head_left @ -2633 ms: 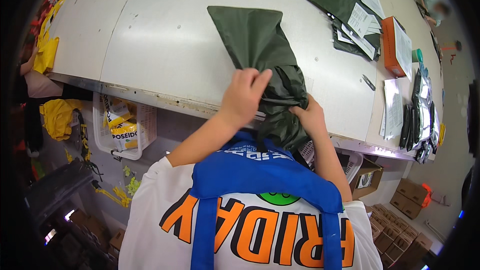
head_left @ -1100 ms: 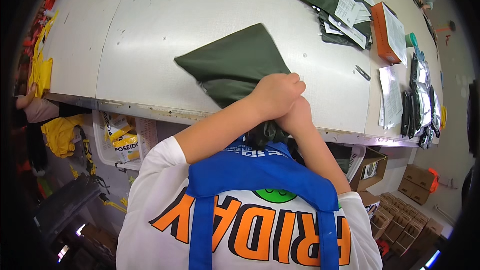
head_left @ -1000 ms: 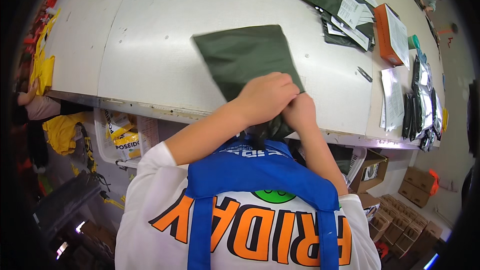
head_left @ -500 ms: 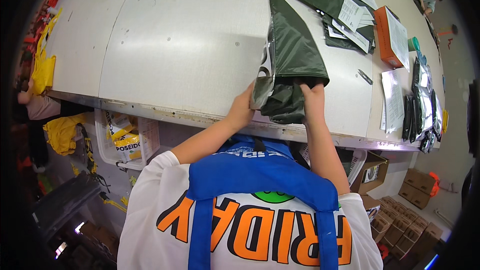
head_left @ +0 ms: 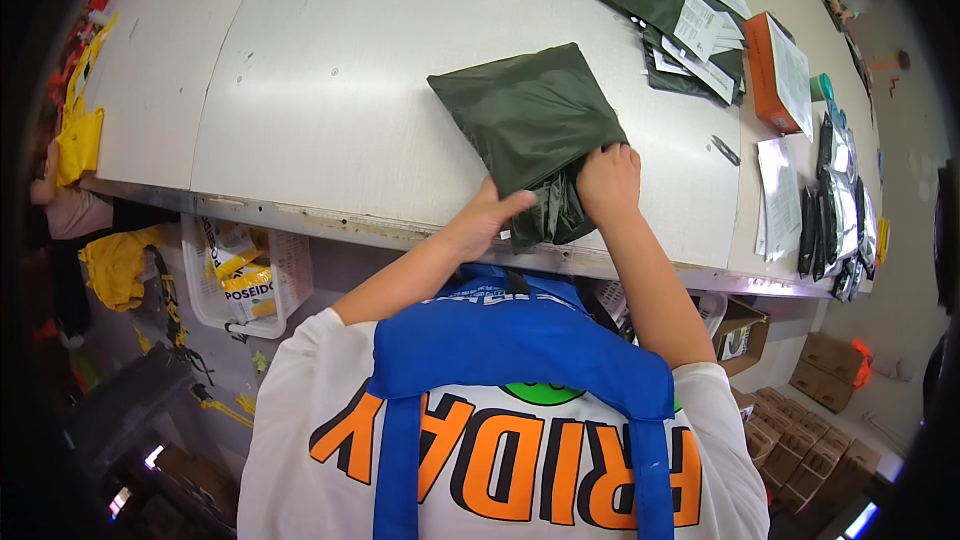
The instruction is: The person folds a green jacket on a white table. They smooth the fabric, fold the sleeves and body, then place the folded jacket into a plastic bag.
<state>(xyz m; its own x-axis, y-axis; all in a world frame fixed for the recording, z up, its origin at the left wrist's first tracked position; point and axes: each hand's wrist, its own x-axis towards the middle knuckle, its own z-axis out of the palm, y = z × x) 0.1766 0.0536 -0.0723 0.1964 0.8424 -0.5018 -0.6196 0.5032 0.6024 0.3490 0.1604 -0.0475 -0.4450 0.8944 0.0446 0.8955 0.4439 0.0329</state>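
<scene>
A dark green plastic bag (head_left: 525, 110) lies tilted over the near part of the table, its far corners pointing away from me. Its near end is crumpled and bunched, hanging close to the table edge. My left hand (head_left: 490, 215) grips the bunched end from the left, thumb on top and the other fingers mostly hidden beneath. On the right, my right hand (head_left: 610, 180) is closed with curled fingers on the bag's right near corner. What the bag holds, if anything, cannot be seen.
At the far right lie several dark green packages (head_left: 660, 0) with papers on them. Nearer are an orange box (head_left: 775, 75), a pen (head_left: 726, 150), paper sheets (head_left: 778, 195) and black packets (head_left: 840, 200). A white basket (head_left: 290, 270) stands below the table edge. Other people work at both sides.
The bag has gone from standing upright to lying flatter, its far end lowered toward the table and to the left. My right hand has moved up onto its corner.
</scene>
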